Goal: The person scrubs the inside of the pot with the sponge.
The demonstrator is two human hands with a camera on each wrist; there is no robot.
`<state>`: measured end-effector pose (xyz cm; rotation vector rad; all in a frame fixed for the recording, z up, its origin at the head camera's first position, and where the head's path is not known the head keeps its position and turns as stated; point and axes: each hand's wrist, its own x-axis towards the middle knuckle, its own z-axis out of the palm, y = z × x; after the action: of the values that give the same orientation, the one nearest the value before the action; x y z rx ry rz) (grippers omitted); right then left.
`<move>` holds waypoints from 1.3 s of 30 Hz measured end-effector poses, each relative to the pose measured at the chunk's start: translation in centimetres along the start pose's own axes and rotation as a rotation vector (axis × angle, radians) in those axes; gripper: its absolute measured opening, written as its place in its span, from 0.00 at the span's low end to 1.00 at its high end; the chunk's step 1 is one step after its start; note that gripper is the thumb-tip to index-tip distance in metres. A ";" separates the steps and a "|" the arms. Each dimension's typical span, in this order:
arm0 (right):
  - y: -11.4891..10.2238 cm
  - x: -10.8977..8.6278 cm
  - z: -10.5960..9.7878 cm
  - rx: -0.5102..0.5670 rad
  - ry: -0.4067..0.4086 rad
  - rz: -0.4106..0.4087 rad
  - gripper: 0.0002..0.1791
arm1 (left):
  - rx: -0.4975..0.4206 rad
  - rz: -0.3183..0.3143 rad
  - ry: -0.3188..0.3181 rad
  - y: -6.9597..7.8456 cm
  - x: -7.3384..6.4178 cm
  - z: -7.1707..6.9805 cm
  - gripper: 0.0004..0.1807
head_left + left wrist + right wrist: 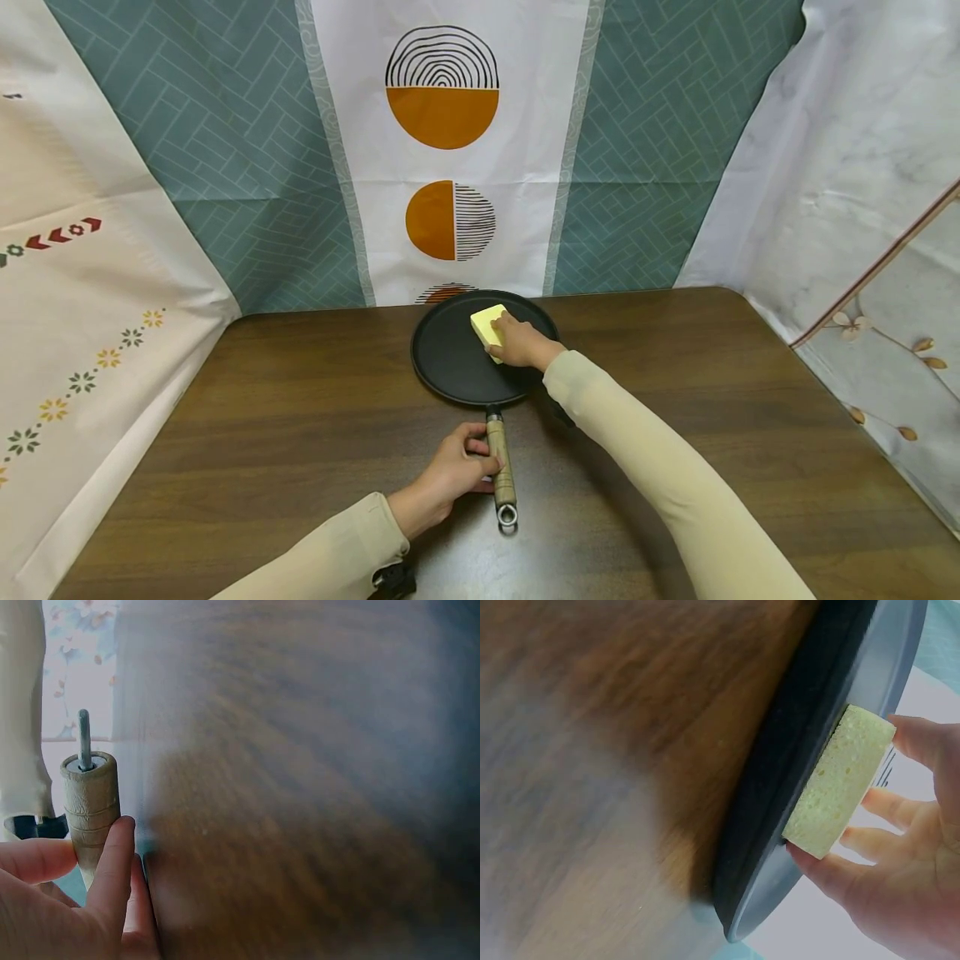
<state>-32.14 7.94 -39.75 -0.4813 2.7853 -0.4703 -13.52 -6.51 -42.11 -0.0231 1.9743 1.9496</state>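
Note:
A round black flat pan (448,354) lies on the table with its wooden handle (498,442) pointing towards me. My left hand (452,468) grips that handle between thumb and fingers; in the left wrist view the handle's end with its metal ring (84,739) sticks out past the fingers. A pale yellow sponge (484,323) sits on the pan's cooking surface, right of its middle. My right hand (519,340) holds the sponge from above, thumb and fingers at its edges. Close up in the right wrist view, the sponge (840,784) lies flat against the pan (795,750).
The brown wooden table (300,400) extends to both sides of the pan. A teal cloth with a white patterned strip (450,167) hangs along its back edge. Pale cloths hang at the left (90,317) and right (847,208).

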 end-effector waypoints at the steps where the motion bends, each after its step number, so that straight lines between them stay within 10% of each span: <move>1: 0.0 -0.2 0.1 -0.005 0.001 -0.001 0.36 | 0.000 0.000 -0.001 0.0 0.0 0.0 0.31; 39: 3.7 -4.4 -1.5 -0.013 0.179 -0.107 0.36 | 0.021 0.009 -0.007 -0.1 0.1 0.0 0.33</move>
<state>-29.67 13.29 -38.76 -0.6221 2.9462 -0.5433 -13.60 -6.43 -42.22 -0.0022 1.9929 1.9320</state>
